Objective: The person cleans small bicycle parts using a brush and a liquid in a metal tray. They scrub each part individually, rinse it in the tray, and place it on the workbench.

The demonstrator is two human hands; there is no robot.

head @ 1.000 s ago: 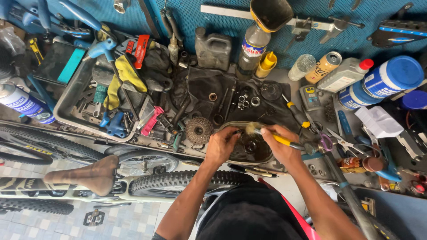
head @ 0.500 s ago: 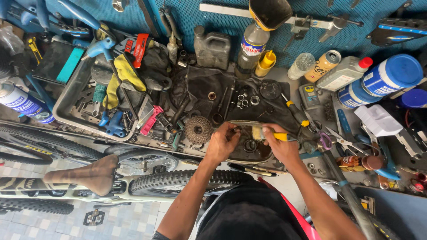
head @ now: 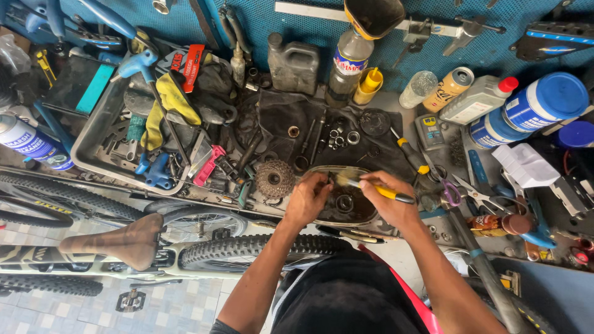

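Swung leftward since before, my right hand's grip clamps the yellow-handled brush; left hand pinches a small part over the oily basin; scrubbing underway, steadiness needed next.

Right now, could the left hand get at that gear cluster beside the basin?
Probably yes. The left hand works at the basin's near edge, and the gear cluster lies just to its left on the bench, uncovered, with nothing between them.
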